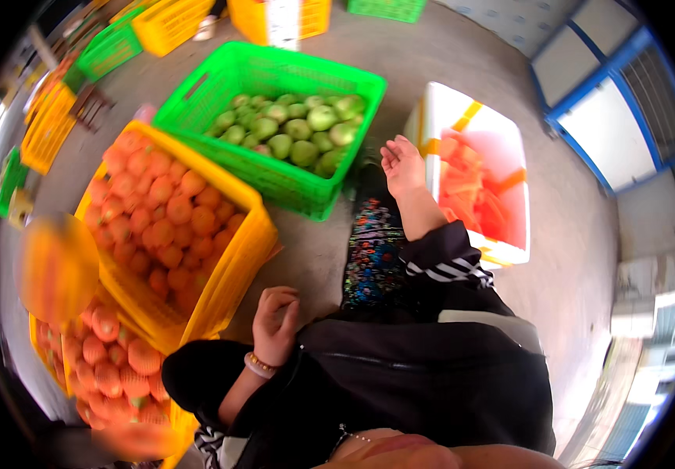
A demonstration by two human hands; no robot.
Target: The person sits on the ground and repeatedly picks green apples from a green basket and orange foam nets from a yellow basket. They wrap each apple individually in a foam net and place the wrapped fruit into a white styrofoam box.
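My right hand (pixel 403 167) is raised with its fingers partly bent and nothing visible in it, between a green plastic crate and a white foam box (pixel 478 110). Orange-red foam net sleeves (pixel 469 187) lie heaped in the box, which has yellow tape on its rim. Round green fruits (pixel 299 130) fill the bottom of the green crate (pixel 244 158). My left hand (pixel 276 325), a bracelet at its wrist, hovers above my lap with loosely curled fingers, apparently holding nothing. To its left stands a yellow plastic crate (pixel 235 281) heaped with fruits in orange net sleeves (pixel 164 225).
Another yellow crate (pixel 182 419) at lower left holds more sleeved fruits (pixel 109 375). Yellow crates (pixel 173 26) and a green crate (pixel 112 50) stand farther back, near a small wooden stool (pixel 90 105). A blue-framed panel (pixel 613 111) is at right. One patch at left is blurred.
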